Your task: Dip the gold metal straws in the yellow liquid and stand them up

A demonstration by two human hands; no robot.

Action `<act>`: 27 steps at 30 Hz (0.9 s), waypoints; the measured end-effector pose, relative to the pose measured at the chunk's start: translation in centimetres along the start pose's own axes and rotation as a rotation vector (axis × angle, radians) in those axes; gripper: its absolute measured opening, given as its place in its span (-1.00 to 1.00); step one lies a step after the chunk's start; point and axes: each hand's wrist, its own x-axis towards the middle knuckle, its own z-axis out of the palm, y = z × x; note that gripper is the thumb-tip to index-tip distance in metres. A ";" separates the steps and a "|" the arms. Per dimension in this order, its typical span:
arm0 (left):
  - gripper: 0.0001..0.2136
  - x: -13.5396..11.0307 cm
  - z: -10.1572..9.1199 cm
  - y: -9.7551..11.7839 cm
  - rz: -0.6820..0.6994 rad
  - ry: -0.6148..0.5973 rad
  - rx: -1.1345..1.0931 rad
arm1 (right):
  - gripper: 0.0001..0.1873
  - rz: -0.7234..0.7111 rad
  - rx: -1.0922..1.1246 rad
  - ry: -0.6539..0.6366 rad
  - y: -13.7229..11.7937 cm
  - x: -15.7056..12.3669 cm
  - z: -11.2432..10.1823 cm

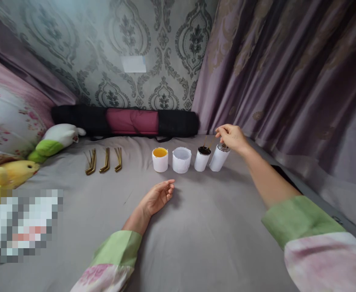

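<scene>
My right hand [231, 137] is raised just above the tall white-wrapped can [217, 159] at the right end of a row. Its fingertips are pinched together; what they hold, if anything, is too thin and small to make out. Thin gold-coloured sticks [205, 141] rise from the dark-mouthed white container [200, 161] beside that can. Resting on the grey sheet, my left hand [159, 196] is palm up, fingers loosely bent and holding nothing. In front of it stand a white tub [181, 164] with a pale inside and a white container with a yellow inside [160, 163].
Three bundles of bent gold-coloured rods [105, 160] lie on the grey sheet [196, 243] to the left. A long black and maroon bag [132, 121] lies along the wall. Plush toys [56, 136] are at the left; purple curtains [272, 73] hang at the right.
</scene>
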 end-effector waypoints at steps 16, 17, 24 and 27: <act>-0.84 0.1 -0.1 0.0 -0.002 -0.014 -0.003 | -0.80 0.038 -0.084 -0.181 -0.7 0.2 1.2; -0.84 0.1 0.0 0.0 -0.001 -0.012 -0.002 | -0.81 0.040 -0.095 -0.189 -0.8 0.1 1.3; -0.83 0.2 -0.2 0.0 0.004 -0.022 -0.004 | -0.81 0.082 -0.150 -0.210 -1.2 -0.1 1.8; -0.83 0.2 -0.2 0.0 0.004 -0.022 -0.005 | -0.81 0.094 -0.186 -0.209 -1.3 -0.1 2.1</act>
